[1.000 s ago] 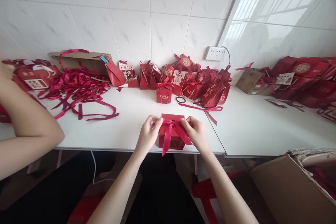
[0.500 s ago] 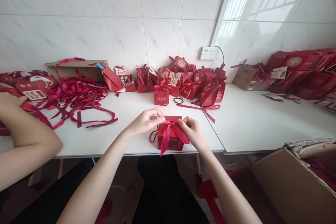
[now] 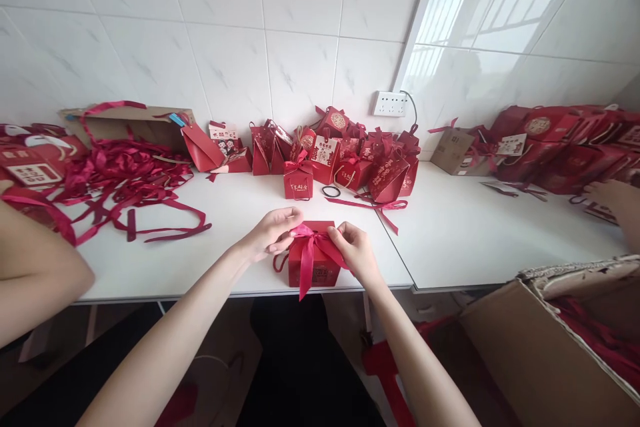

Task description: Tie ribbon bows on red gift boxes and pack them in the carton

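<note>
A small red gift box (image 3: 325, 277) stands at the table's front edge, a bright red satin ribbon (image 3: 307, 260) tied in a bow at its top. The ribbon's tails hang over the front of the box. At the bow's left loop is my left hand (image 3: 274, 235), its thumb and fingers closed around the loop. On the other side, my right hand (image 3: 354, 248) pinches the right part of the bow between thumb and forefinger. A dark red cord handle (image 3: 280, 264) sticks out at the box's left side, below my left hand.
Finished-looking red boxes (image 3: 299, 180) stand along the wall. Left lies a heap of loose ribbons (image 3: 130, 170) by a cardboard box (image 3: 165, 121). A black ring (image 3: 331, 191) and scissors (image 3: 500, 189) lie on the table (image 3: 460, 233). Other people's arm (image 3: 40, 273) and hand (image 3: 607, 197) show at the sides.
The view has turned slightly right. My left hand's fingers have shifted around the bow's left loop; my right hand keeps its pinch. Another person's hand has appeared at the right edge.
</note>
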Demonstrator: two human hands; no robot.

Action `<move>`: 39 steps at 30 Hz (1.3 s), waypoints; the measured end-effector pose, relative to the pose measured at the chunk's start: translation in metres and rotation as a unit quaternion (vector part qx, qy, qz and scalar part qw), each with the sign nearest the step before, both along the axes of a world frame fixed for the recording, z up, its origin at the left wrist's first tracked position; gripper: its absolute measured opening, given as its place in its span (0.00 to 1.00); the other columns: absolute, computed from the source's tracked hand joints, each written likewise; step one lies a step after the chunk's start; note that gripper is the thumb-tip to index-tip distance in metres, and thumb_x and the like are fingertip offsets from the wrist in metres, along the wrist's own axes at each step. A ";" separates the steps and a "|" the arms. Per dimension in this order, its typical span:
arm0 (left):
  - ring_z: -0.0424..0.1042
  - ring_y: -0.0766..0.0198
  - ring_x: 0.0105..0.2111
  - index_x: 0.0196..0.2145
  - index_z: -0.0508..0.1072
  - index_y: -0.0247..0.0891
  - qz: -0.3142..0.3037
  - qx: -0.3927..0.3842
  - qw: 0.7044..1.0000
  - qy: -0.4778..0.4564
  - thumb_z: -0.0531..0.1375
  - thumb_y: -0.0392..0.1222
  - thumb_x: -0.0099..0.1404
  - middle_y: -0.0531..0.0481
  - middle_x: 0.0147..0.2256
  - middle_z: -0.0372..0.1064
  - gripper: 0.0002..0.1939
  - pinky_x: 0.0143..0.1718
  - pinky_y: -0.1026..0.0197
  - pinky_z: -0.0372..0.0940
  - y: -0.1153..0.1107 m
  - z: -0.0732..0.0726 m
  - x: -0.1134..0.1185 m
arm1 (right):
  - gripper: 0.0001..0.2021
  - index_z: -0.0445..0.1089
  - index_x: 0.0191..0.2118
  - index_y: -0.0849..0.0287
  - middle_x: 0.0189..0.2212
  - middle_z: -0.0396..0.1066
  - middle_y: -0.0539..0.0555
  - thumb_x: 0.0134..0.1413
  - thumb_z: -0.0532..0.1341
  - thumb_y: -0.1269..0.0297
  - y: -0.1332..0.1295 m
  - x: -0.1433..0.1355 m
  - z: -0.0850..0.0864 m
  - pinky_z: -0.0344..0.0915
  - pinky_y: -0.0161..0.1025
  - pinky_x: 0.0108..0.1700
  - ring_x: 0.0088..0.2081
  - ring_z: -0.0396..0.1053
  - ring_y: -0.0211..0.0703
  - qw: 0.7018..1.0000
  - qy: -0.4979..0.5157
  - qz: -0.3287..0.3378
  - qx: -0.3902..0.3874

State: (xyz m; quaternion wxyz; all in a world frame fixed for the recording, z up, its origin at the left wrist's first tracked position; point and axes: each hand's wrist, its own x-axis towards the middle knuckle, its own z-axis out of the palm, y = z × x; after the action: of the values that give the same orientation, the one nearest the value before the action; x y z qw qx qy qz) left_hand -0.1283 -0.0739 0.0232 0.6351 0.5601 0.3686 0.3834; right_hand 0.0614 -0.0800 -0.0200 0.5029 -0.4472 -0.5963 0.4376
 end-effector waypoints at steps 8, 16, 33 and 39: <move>0.58 0.77 0.11 0.34 0.66 0.37 0.135 0.045 0.982 0.123 0.60 0.46 0.56 0.55 0.24 0.64 0.11 0.09 0.73 0.43 -0.019 -0.004 -0.006 | 0.23 0.55 0.20 0.58 0.16 0.53 0.44 0.46 0.59 0.44 -0.001 0.002 0.006 0.47 0.31 0.22 0.19 0.49 0.31 0.999 0.030 0.028 -0.025; 0.48 0.76 0.11 0.19 0.56 0.37 0.219 -0.019 0.958 0.186 0.54 0.56 0.58 0.58 0.18 0.52 0.21 0.12 0.69 0.38 -0.022 0.000 -0.007 | 0.24 0.53 0.19 0.58 0.16 0.51 0.44 0.48 0.56 0.42 -0.001 0.008 0.014 0.48 0.32 0.22 0.19 0.49 0.31 0.999 -0.017 0.041 -0.031; 0.51 0.74 0.14 0.21 0.55 0.39 0.249 -0.008 0.966 0.072 0.56 0.54 0.58 0.61 0.16 0.48 0.19 0.13 0.71 0.46 -0.037 -0.027 0.017 | 0.24 0.65 0.29 0.61 0.26 0.65 0.53 0.50 0.53 0.41 -0.001 0.036 0.002 0.64 0.36 0.30 0.28 0.64 0.39 0.992 -0.034 0.065 -0.103; 0.55 0.72 0.15 0.27 0.60 0.40 0.289 0.065 0.945 0.136 0.57 0.52 0.58 0.60 0.17 0.55 0.14 0.14 0.69 0.51 -0.040 -0.025 0.021 | 0.54 0.36 0.64 0.56 0.63 0.40 0.65 0.35 0.70 0.54 -0.001 0.040 0.006 0.53 0.53 0.59 0.63 0.44 0.55 0.947 -0.220 0.210 0.107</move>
State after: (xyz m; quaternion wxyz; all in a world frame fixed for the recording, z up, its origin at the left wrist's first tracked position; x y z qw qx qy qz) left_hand -0.1074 -0.1134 -0.0017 0.4030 0.5160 0.5720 0.4940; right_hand 0.1012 -0.0813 -0.0139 0.3010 -0.3406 -0.8156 0.3580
